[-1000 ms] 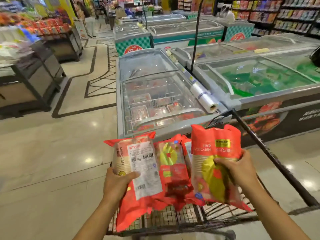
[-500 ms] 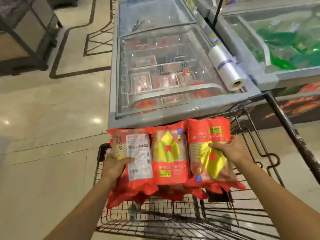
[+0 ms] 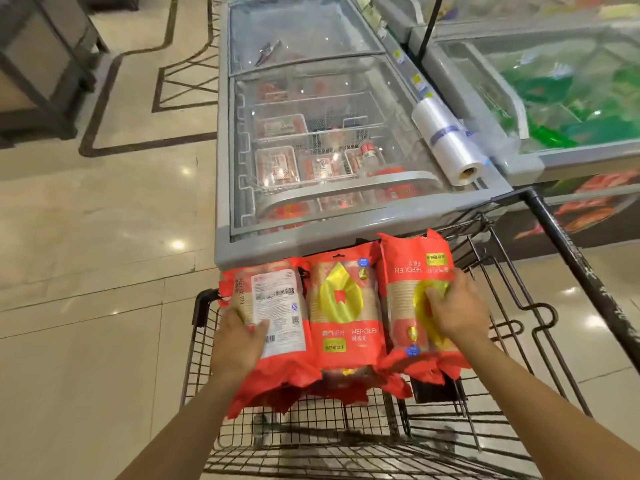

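Beside a supermarket freezer [image 3: 311, 244], left grip [image 3: 239, 344] clamps the back-label WEFOLEN packet [image 3: 277, 306]; right grip [image 3: 457, 306] clamps the front-facing WEFOLEN packet [image 3: 403, 292].

Red packets [image 3: 341, 306] with yellow drops; black wire cart [image 3: 512, 306].

The left hand [image 3: 239, 344] holds the left packet [image 3: 273, 372] with only its thumb showing on the white label [image 3: 278, 303]; its fingers are hidden underneath. The label's print is too small to read. The right hand [image 3: 453, 306], gripping the right packet [image 3: 405, 289], covers part of that packet's yellow design. Beneath these two and the middle packet [image 3: 343, 306] lie more red packets. Only their crumpled ends show, and their number cannot be told. Both forearms and the near end of the cart [image 3: 198, 310] are cut off by the bottom edge. Goods inside the freezer [image 3: 311, 240] blur behind misted glass. The second freezer [image 3: 526, 164] runs off the right edge.
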The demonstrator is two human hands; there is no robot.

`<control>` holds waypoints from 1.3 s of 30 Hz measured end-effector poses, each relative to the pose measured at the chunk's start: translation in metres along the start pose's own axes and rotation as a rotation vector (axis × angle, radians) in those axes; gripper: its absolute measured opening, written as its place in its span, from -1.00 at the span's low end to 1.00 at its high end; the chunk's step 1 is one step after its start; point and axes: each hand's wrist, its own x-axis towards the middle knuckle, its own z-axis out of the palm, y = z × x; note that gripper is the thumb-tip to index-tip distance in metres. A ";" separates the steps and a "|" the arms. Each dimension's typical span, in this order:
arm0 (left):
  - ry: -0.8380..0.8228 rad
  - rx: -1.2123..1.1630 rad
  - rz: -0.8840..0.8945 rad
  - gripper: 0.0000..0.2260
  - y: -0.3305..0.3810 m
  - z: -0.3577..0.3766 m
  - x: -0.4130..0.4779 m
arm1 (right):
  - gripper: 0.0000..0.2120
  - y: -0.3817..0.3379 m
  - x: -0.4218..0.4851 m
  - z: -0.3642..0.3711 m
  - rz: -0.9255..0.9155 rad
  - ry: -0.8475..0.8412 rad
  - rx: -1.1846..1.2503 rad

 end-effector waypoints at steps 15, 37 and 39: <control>0.465 0.477 0.774 -0.36 0.086 -0.209 -0.155 | -0.32 -0.213 -0.233 -0.077 -0.706 0.360 -0.267; 0.829 0.517 0.361 -0.30 -0.050 -0.450 -0.325 | -0.29 -0.398 -0.477 -0.103 -1.241 0.251 -0.150; 0.871 0.518 0.286 -0.29 -0.060 -0.459 -0.334 | -0.30 -0.412 -0.490 -0.100 -1.314 0.217 -0.122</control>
